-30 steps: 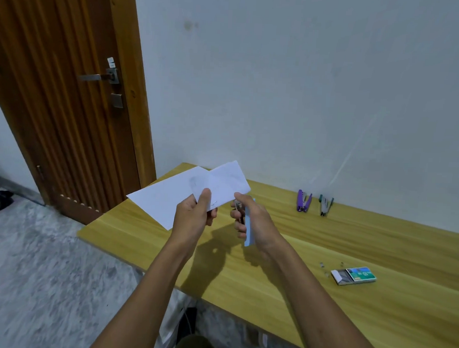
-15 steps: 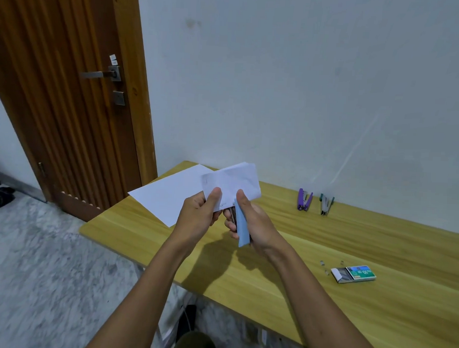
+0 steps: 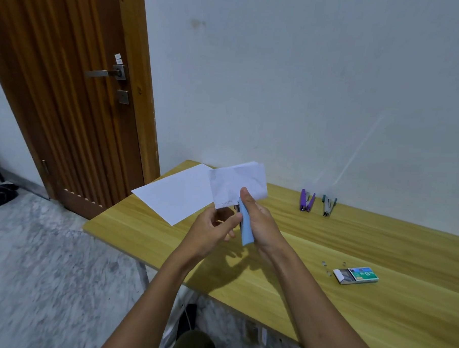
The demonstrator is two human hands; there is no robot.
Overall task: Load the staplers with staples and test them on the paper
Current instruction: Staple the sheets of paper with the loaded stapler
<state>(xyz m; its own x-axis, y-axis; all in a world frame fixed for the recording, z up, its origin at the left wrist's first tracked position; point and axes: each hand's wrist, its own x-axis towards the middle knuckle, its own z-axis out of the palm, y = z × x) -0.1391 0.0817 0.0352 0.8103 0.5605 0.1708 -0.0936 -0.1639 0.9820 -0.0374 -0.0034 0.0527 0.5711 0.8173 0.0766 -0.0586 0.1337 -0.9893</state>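
- Blue stapler [image 3: 245, 226] sits in the right hand's [image 3: 260, 222] closed grip, its mouth on the lower edge of a folded paper [image 3: 238, 186] held up over the tabletop's [image 3: 374, 325] left end.
- Left hand [image 3: 210, 231]: fingers curled loosely just below the paper; whether they pinch it I cannot tell.
- Step, as I judge: testing. Next calls for a firm squeeze, paper steadied.
- Count: three staplers, with purple [image 3: 307, 201] and green [image 3: 329, 206] near the back edge; one flat sheet [image 3: 177, 194] at the left corner; one staple box [image 3: 355, 275] toward the front right.

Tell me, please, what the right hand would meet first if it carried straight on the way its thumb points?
Probably the folded paper: the right hand points its light blue stapler up into that sheet's lower edge.
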